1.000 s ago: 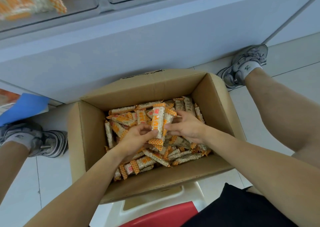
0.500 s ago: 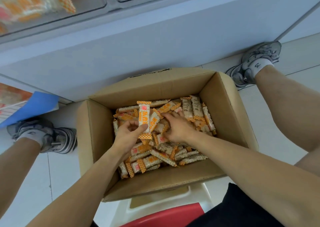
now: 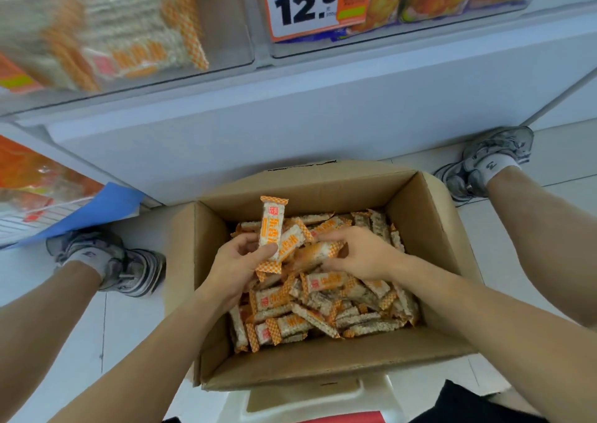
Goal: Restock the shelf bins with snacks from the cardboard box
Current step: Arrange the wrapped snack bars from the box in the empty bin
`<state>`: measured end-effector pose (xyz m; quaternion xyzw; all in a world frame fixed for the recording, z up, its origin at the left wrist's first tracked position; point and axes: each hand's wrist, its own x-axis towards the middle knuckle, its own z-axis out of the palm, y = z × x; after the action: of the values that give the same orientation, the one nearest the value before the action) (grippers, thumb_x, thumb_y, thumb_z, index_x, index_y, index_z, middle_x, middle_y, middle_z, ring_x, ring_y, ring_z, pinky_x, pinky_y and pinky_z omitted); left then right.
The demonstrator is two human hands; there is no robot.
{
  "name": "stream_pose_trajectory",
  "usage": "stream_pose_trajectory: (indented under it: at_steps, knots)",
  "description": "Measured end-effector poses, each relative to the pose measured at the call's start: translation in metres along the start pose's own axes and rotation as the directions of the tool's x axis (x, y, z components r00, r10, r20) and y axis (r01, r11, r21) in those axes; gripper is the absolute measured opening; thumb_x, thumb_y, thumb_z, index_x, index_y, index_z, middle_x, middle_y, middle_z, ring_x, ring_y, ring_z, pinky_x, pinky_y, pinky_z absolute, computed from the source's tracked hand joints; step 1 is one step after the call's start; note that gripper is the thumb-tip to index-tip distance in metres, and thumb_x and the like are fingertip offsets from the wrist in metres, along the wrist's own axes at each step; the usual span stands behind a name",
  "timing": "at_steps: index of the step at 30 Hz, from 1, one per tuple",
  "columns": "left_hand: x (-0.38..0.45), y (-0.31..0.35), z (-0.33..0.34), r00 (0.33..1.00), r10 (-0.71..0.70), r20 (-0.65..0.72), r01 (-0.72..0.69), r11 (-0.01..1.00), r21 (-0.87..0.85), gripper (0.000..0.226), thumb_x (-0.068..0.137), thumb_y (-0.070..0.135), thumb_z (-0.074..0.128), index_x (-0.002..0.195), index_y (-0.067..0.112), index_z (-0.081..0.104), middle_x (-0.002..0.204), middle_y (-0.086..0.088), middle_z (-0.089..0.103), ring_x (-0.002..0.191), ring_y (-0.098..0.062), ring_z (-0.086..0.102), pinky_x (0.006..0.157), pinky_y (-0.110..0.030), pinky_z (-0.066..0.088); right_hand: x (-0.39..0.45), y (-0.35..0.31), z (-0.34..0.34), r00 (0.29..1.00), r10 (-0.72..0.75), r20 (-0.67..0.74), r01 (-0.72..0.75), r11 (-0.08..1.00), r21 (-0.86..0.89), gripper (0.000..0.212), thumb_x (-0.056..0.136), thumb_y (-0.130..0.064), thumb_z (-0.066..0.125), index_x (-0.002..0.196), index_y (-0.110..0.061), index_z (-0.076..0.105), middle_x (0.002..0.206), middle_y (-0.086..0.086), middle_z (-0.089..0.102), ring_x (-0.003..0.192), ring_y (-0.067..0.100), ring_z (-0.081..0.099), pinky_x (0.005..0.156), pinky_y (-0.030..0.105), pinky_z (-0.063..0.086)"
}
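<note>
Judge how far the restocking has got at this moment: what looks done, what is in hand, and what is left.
Done: the shelf bin above already shows matching orange-and-white packs, though blurred. In hand: the left hand grips a few snack bars over the cardboard box, while the right hand closes on another bar. Left: the pile of bars in the box, none yet lifted to the shelf.

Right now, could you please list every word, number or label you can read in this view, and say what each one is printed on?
"12.8": large black digits on the white and orange price tag on the shelf bin front.
Small print above and beside the digits on that tag: too small to read.
Orange characters on the snack bar held up by the left hand: too blurred to read.
Wrappers in the cardboard box and bin packets: unreadable.
</note>
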<state>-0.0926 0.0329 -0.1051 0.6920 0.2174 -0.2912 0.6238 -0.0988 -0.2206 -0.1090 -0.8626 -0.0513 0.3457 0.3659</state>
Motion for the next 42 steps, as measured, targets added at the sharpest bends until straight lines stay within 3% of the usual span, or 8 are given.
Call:
stream_pose_trajectory:
  at_steps: [3,7,12,16,23,31,36,42]
  knots:
    - [-0.010,0.037,-0.001,0.993,0.090,0.074,-0.097,0.991,0.094,0.027,0.081,0.021,0.082,0.106,0.017,0.075,0.109,-0.016,0.072,0.101,-0.036,0.070,0.092,-0.055,0.056,-0.020,-0.027,-0.051,0.997,-0.052,0.054,0.050,0.998,0.035,0.043,0.087,-0.024,0.077,0.126,-0.035,0.064,0.075,-0.024,0.071,0.054,0.001,0.058,0.063,0.020,0.049]
    - [-0.037,0.104,-0.007,0.973,0.166,0.164,-0.193,0.967,0.168,0.033,0.070,0.036,0.089,0.098,0.023,0.077,0.102,-0.014,0.074,0.094,-0.032,0.071,0.090,-0.057,0.054,-0.049,-0.064,-0.111,0.992,-0.116,0.053,0.112,0.991,0.075,0.044,0.076,-0.041,0.085,0.115,-0.042,0.065,0.103,-0.020,0.073,0.092,0.013,0.071,0.088,0.034,0.056]
    - [-0.069,0.177,-0.033,0.937,0.214,0.278,-0.261,0.954,0.147,0.032,0.071,0.032,0.090,0.096,0.017,0.077,0.105,-0.022,0.070,0.087,-0.028,0.070,0.072,-0.034,0.057,-0.068,-0.099,-0.155,0.983,-0.182,0.015,0.165,0.921,0.352,0.032,0.084,-0.017,0.076,0.112,-0.008,0.062,0.089,0.008,0.075,0.080,0.025,0.074,0.073,0.033,0.059]
    - [-0.083,0.208,-0.052,0.906,0.307,0.292,-0.355,0.927,0.124,0.045,0.064,0.035,0.086,0.101,0.011,0.075,0.108,-0.026,0.069,0.094,-0.039,0.068,0.082,-0.042,0.054,-0.069,-0.115,-0.167,0.961,-0.252,-0.114,0.275,0.826,0.493,0.043,0.077,0.000,0.078,0.116,-0.008,0.060,0.105,0.006,0.071,0.081,0.029,0.070,0.074,0.032,0.059]
    - [-0.075,0.228,-0.053,0.848,0.359,0.389,-0.472,0.847,0.246,0.034,0.075,0.045,0.078,0.098,0.021,0.074,0.099,-0.008,0.072,0.088,-0.017,0.067,0.077,-0.023,0.049,-0.056,-0.122,-0.158,0.942,-0.275,-0.192,0.331,0.669,0.665,0.046,0.066,-0.023,0.094,0.102,-0.011,0.069,0.104,0.016,0.069,0.073,0.029,0.065,0.068,0.034,0.058]
    - [-0.057,0.228,-0.047,0.874,0.291,0.390,-0.334,0.941,0.046,0.028,0.071,0.032,0.081,0.094,0.017,0.075,0.093,-0.008,0.071,0.087,-0.019,0.067,0.077,-0.027,0.054,-0.038,-0.131,-0.144,0.948,-0.204,-0.245,0.313,0.739,0.596,0.052,0.054,-0.050,0.093,0.093,-0.023,0.070,0.089,0.005,0.073,0.079,0.018,0.067,0.071,0.020,0.052]
    - [-0.054,0.236,-0.042,0.878,0.261,0.401,-0.234,0.965,-0.117,0.027,0.076,0.010,0.073,0.101,0.003,0.068,0.089,-0.015,0.070,0.078,-0.020,0.069,0.072,-0.027,0.057,-0.036,-0.124,-0.146,0.962,-0.171,-0.215,0.273,0.505,0.819,0.056,0.043,-0.016,0.102,0.087,-0.008,0.069,0.114,0.021,0.069,0.097,0.037,0.069,0.072,0.040,0.061]
    - [-0.054,0.234,-0.043,0.884,0.243,0.400,-0.195,0.968,-0.158,0.042,0.076,0.009,0.072,0.115,-0.005,0.065,0.106,-0.026,0.067,0.093,-0.030,0.067,0.083,-0.036,0.058,-0.036,-0.118,-0.148,0.939,-0.237,-0.250,0.343,0.592,0.729,0.039,0.056,-0.003,0.093,0.083,-0.010,0.066,0.122,0.018,0.067,0.105,0.038,0.067,0.083,0.037,0.057]
